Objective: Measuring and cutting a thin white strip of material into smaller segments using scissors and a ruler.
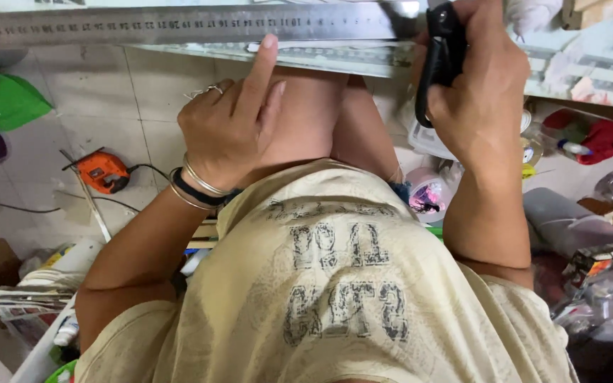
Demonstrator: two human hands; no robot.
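Observation:
A long steel ruler (164, 25) lies across the top of the view on a glass sheet (349, 60). My left hand (232, 128), with a ring and bangles, points its index finger up against the ruler's lower edge; the other fingers are curled. My right hand (473, 78) is wrapped around a black-handled cutting tool (438, 60) at the ruler's right end. The tool's tip is hidden behind the hand and ruler.
On the tiled floor below lie an orange power tool (104, 171) with a cable, a green plastic piece (5, 99) at left, and papers (26, 298) lower left. A red cloth (594, 138), bottles and packets crowd the right side.

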